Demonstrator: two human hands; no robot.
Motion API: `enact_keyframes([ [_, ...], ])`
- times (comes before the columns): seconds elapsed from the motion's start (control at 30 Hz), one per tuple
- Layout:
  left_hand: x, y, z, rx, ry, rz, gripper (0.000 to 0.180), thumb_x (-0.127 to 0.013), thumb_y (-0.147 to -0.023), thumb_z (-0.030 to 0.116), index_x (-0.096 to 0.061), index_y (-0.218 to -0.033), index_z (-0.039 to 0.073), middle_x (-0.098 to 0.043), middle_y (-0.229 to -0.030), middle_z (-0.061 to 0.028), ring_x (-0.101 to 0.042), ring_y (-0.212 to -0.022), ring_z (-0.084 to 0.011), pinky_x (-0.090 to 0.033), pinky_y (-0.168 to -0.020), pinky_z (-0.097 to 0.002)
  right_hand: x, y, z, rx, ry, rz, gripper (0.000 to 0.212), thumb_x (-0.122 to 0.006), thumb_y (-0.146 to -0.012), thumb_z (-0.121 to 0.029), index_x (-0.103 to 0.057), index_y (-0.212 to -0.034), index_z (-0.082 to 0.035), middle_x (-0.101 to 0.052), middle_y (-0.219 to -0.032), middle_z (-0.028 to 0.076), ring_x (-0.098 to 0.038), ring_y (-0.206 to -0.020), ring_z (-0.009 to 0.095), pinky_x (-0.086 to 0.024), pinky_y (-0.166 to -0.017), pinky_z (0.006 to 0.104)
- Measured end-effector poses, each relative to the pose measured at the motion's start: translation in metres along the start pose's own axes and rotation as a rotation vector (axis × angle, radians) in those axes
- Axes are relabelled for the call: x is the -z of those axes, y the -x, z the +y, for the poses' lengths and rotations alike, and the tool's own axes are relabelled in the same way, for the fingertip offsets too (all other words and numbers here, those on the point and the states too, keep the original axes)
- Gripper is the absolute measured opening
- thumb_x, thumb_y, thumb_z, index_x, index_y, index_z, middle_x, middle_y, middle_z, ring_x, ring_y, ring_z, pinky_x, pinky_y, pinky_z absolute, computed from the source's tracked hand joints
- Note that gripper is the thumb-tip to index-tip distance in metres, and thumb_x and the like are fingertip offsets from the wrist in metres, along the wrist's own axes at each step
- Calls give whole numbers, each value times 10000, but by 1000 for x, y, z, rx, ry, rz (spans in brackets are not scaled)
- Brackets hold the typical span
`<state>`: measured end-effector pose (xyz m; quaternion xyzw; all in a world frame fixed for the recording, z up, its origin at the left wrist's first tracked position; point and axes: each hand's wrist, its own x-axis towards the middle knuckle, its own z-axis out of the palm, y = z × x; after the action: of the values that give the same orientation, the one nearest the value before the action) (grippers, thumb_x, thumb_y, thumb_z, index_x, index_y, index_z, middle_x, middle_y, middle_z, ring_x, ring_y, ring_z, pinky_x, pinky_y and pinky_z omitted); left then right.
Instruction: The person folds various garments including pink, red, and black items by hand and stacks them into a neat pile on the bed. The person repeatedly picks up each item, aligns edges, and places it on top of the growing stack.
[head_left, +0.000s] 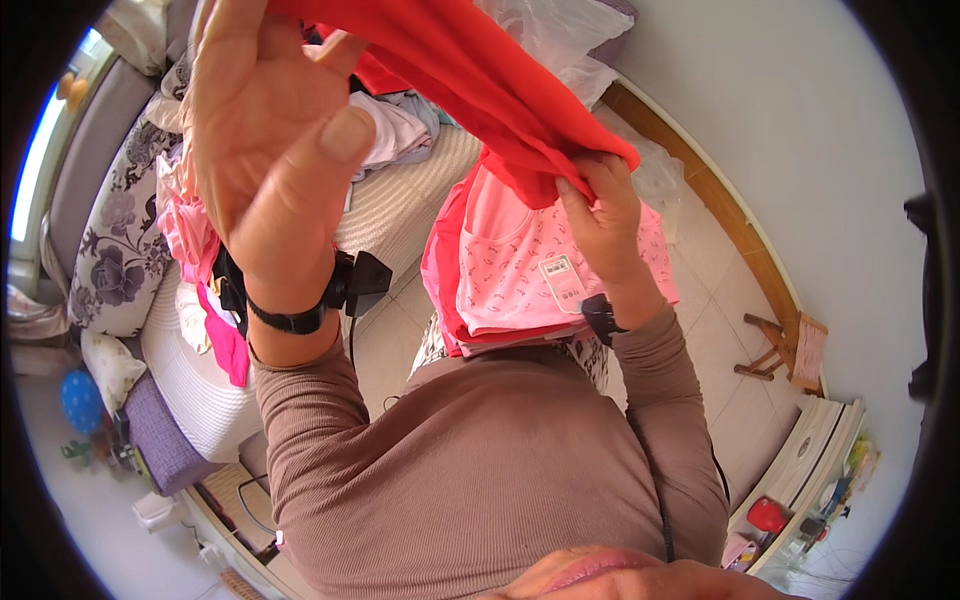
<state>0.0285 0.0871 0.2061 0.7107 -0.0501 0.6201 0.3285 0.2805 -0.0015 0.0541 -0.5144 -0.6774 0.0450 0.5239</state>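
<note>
My right hand (608, 225) grips one end of a bright red piece of clothing (480, 90), which stretches up and left past the top edge. My left hand (275, 160) is raised close at the upper left, palm showing and thumb apart; its fingertips run out of view beside the red cloth. On my lap, below the red cloth, lies a pink printed garment (510, 265) with a white hang tag (562, 284). A plain darker pink garment (440, 260) shows under its left side.
Left is a sofa with a ribbed cream cover (190, 370), a floral cushion (120, 255) and pink clothes (185, 225). Folded clothes (395, 130) lie farther back. Clear plastic bags (560, 40) are at the top. A small wooden stool (790, 350) stands right.
</note>
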Motion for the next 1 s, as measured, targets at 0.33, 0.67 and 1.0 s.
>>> enact_keyframes([
  [0.33, -25, -11, 3, -158, -704, -193, 733, -632, -861, 63, -373, -1539, -35, -339, -1576, -243, -356, -1469, -378, -394, -1165, -488, 106, 32, -29, -368, -918, 105, 489, -733, -954, -366, -615, -1224, 24, -684, -1101, 64, -639, -992, 113, -505, -882, 257],
  [0.67, -56, 87, -125, 273, -836, -602, 565, -662, -869, -5, -535, -1419, -8, -569, -1311, -225, -579, -1242, -329, -488, -1034, -426, 106, 81, 132, -1140, -488, 220, 634, -768, -930, -214, -492, -1429, 63, -648, -1274, 159, -666, -1069, 189, -525, -920, 300],
  [1.0, -19, 186, -64, 656, -590, -874, 369, -727, -790, 32, -660, -1153, 29, -646, -1143, -164, -619, -1045, -355, -481, -950, -426, 84, 107, 52, -483, 278, 51, 361, -743, -905, -134, -637, -1231, -21, -653, -1150, 146, -657, -1027, 245, -539, -866, 354],
])
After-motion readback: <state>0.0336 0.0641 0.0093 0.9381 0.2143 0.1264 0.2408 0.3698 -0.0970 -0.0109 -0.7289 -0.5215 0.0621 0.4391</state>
